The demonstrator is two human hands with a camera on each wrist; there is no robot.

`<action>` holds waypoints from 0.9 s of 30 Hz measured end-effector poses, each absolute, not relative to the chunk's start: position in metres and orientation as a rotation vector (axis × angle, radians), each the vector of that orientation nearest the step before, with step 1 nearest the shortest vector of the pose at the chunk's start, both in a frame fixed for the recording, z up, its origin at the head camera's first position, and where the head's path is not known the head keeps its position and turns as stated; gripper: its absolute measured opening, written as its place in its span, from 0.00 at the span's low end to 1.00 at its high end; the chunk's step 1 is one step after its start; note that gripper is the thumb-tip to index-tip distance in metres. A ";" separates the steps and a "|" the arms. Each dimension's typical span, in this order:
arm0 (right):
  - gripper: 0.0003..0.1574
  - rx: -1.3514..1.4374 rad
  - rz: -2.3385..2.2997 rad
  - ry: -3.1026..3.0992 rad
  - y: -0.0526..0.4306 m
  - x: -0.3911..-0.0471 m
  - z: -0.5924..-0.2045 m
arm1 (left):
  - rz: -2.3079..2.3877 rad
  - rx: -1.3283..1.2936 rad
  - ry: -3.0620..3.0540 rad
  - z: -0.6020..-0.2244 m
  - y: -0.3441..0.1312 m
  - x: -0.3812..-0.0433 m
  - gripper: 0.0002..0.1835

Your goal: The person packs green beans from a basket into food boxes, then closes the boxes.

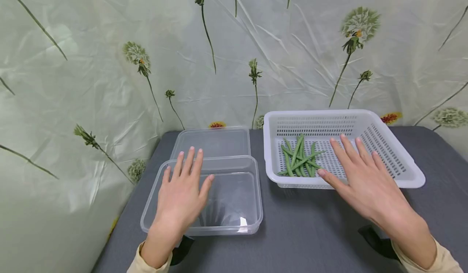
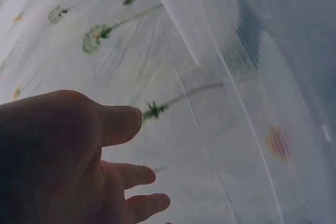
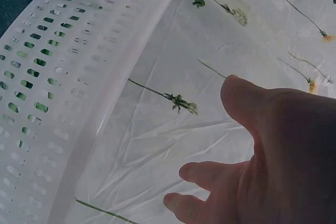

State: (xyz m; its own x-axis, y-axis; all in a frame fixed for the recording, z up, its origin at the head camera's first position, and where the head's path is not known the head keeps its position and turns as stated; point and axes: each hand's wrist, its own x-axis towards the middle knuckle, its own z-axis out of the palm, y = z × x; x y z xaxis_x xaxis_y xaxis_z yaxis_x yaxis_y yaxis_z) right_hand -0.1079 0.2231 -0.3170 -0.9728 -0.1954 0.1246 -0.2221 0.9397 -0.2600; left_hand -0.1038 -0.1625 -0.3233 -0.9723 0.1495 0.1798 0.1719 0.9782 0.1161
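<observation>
Green beans (image 1: 300, 159) lie in a loose pile at the left side of a white slotted basket (image 1: 402, 171). Over the basket's front right part is my right hand (image 1: 369, 187), palm down, fingers straight and spread, holding nothing. My left hand (image 1: 180, 202) hovers palm down with straight fingers above a clear plastic container (image 1: 234, 200), which has nothing in it. Behind that container lies a clear flat lid (image 1: 215, 141). In the right wrist view the basket's slotted wall (image 3: 63, 77) shows bits of green through its holes. The left wrist view has the clear container's wall (image 2: 252, 129) beside the hand.
A dark grey cloth-covered table (image 1: 292, 236) carries everything. Behind it and to the left hangs a pale curtain (image 1: 226, 61) printed with dandelions. Basket and container stand side by side with a narrow strip of table between them.
</observation>
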 end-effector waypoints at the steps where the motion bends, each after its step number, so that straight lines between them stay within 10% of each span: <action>1: 0.54 0.329 0.423 -2.995 0.223 -0.109 -0.317 | -0.203 -0.226 -2.962 -0.324 -0.167 -0.102 0.37; 27: 0.48 0.457 0.571 -2.853 0.224 -0.127 -0.326 | -1.055 -0.132 -2.782 -0.372 -0.297 -0.106 0.33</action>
